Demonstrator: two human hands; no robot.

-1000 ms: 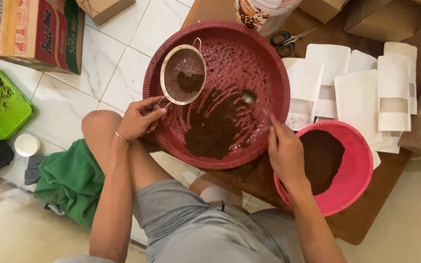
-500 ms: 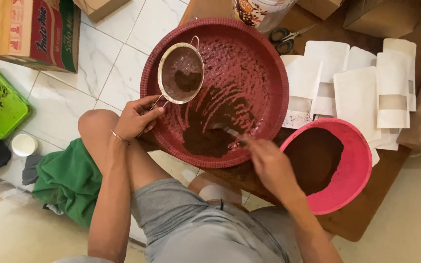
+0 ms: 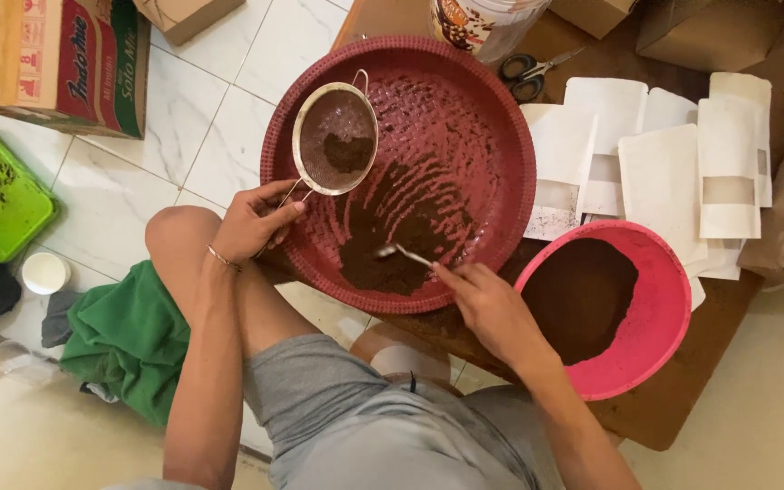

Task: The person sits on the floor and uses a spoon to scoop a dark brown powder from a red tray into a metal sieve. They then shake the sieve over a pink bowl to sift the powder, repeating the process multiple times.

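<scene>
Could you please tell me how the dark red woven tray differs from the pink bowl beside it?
The dark red woven tray is wide, shallow and textured; the pink bowl is smaller, deeper and smooth. The tray's brown powder lies spread thin, while the bowl's fills its bottom. The right hand works a spoon in the tray only. Both are round.

The scene is evenly and softly lit from above, with only faint shadows cast. Mild glare is seen on the white floor tiles [image 3: 220,118]. Focus is kept sharp throughout; slight wide-angle stretching is noticed at the edges.
</scene>
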